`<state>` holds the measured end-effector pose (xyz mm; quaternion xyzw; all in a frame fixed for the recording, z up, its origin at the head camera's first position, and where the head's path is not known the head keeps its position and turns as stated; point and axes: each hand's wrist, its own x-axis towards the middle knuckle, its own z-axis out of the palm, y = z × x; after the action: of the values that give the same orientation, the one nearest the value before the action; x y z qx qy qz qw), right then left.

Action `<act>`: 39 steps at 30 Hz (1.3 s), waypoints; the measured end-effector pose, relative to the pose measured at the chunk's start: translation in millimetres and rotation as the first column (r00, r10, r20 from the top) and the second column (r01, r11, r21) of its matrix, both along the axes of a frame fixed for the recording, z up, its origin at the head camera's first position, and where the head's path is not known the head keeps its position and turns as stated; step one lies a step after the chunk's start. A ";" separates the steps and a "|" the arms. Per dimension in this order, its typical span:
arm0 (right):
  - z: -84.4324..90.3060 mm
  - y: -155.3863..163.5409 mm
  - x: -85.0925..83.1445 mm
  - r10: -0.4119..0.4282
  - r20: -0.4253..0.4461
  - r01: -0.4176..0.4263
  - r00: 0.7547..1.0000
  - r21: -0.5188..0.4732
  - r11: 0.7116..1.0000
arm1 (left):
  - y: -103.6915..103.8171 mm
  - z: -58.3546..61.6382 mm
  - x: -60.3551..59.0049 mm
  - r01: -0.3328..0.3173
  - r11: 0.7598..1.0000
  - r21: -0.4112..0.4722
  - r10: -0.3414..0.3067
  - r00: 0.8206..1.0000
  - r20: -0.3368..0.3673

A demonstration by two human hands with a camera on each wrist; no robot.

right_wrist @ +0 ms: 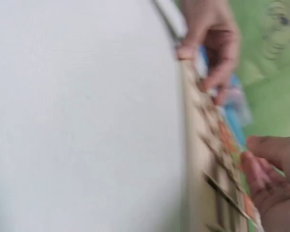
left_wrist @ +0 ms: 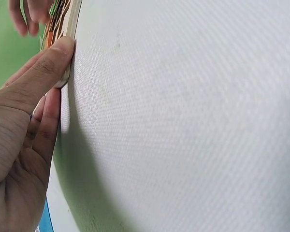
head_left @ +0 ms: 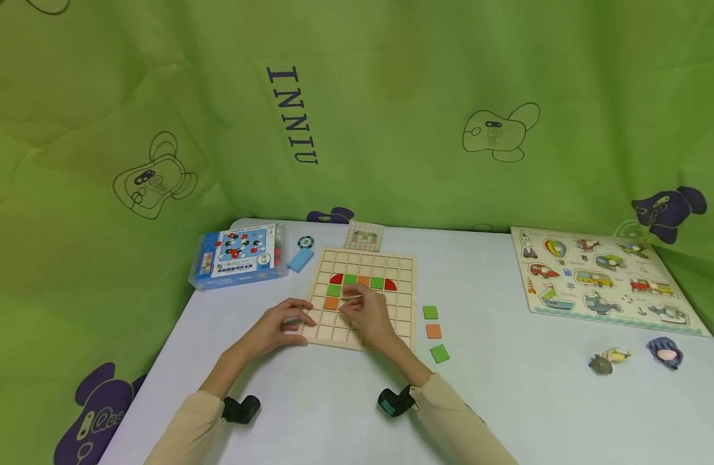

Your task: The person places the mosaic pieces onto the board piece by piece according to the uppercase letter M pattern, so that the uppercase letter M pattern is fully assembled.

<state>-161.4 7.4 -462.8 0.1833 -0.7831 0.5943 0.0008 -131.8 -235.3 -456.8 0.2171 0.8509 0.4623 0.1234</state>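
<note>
A wooden grid board lies on the table with several colored tiles in its squares. Along its top row of tiles run a red quarter-round, green and orange squares and another red quarter-round. On the left side sit a green tile and, nearer me, an orange tile. My left hand grips the board's near left corner, thumb on the front edge and fingers along the side. Over the board's middle is my right hand, thumb and fingertips close together; I cannot tell whether they hold a tile.
Right of the board lie a green tile, an orange tile and another green tile. Behind it is a pattern card. A plastic box and a blue block stand left; a picture puzzle and small figures lie right.
</note>
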 end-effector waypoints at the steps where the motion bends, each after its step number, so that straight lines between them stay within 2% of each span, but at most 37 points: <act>1: 3.3 8.3 1.3 0.000 0.017 0.000 1.000 -0.001 1.000 | 0.1 0.0 -0.1 -0.002 1.000 0.005 0.002 1.000 0.006; 4: 12.9 42.6 6.3 0.003 0.055 -0.004 0.998 0.029 1.000 | -0.4 -1.4 -0.6 -0.008 1.000 0.000 0.008 1.000 0.003; 7: 17.2 86.5 13.1 -0.015 0.048 0.010 0.999 0.087 0.996 | -1.4 -2.7 -0.8 -0.008 1.000 0.000 0.008 1.000 -0.002; 12: 9.1 151.0 16.1 -0.113 -0.085 0.128 0.990 0.197 0.972 | -3.8 -2.2 0.9 -0.006 1.000 -0.004 0.006 1.000 -0.027; 14: 2.3 167.3 11.6 -0.100 -0.125 0.127 0.987 0.231 0.965 | -4.8 -1.9 1.3 -0.011 1.000 -0.009 0.011 0.999 -0.038; 17: -7.1 180.6 1.8 -0.025 -0.123 0.058 0.992 0.275 0.960 | -5.6 -2.2 0.9 -0.012 1.000 -0.008 0.011 0.999 -0.039; 21: -13.4 183.5 -10.4 0.071 -0.088 -0.040 0.994 0.320 0.946 | -4.0 -2.8 -0.3 -0.002 1.000 0.003 0.002 1.000 -0.027; 24: -14.4 181.3 -15.2 0.085 -0.090 -0.050 0.992 0.340 0.939 | -2.0 -2.9 -0.7 0.000 1.000 0.008 0.001 1.000 -0.022; 26: -13.3 179.0 -14.9 0.055 -0.103 -0.016 0.993 0.347 0.938 | -1.3 -2.7 -1.3 0.002 1.000 0.008 -0.002 1.000 -0.022; 29: -8.6 171.8 -9.8 -0.043 -0.111 0.076 0.993 0.317 0.945 | -1.2 -2.3 -2.2 0.009 1.000 0.003 -0.009 1.000 -0.026; 33: 1.8 150.5 -2.9 -0.170 -0.064 0.181 0.983 0.238 0.954 | -2.5 -1.8 -3.0 0.004 1.000 -0.007 -0.004 1.000 -0.025; 36: 5.6 128.7 -2.6 -0.207 -0.030 0.209 0.978 0.211 0.955 | -3.1 -2.3 -2.7 0.002 1.000 -0.004 -0.002 1.000 -0.029; 39: 4.8 106.1 -4.4 -0.207 -0.016 0.206 0.978 0.200 0.958 | -2.4 -3.9 -2.5 0.011 1.000 0.006 -0.010 1.000 -0.022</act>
<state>-165.9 113.6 -458.0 0.0982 -0.8539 0.5094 0.0423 -134.3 -237.7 -460.7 0.2270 0.8497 0.4617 0.1157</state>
